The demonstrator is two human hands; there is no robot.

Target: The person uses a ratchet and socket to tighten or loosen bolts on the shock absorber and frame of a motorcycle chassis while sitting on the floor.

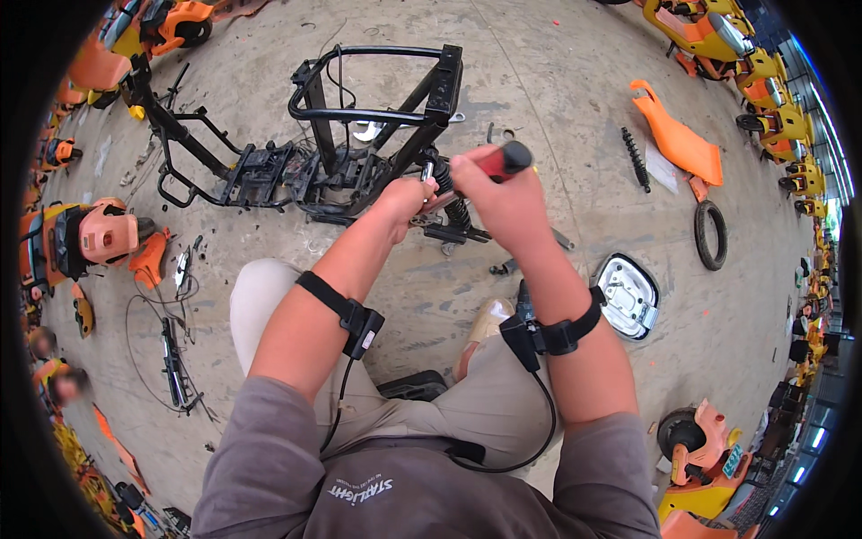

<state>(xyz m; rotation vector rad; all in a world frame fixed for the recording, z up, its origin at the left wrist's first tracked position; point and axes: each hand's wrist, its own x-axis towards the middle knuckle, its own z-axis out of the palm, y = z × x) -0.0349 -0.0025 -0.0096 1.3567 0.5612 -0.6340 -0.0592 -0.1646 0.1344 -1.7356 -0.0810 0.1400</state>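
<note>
A black scooter frame (323, 115) stands before me, with a black coil-spring shock absorber (457, 211) at its near right end. My right hand (507, 208) is closed round a tool with a red handle and black end (505, 160), just right of the shock absorber; its working end is hidden. Beside the top of the spring, my left hand (401, 202) is closed, fingers pinched by a small silver metal piece (429, 169). Whether that piece is gripped or fixed to the frame, I cannot make out.
To the right lie a loose shock absorber (635, 160), an orange body panel (678, 135), a tire (710, 235) and a white-lined tray-like part (627, 296). At the left are cables and a black-and-silver part (176, 364). Rows of yellow scooters (759, 108) stand at the sides.
</note>
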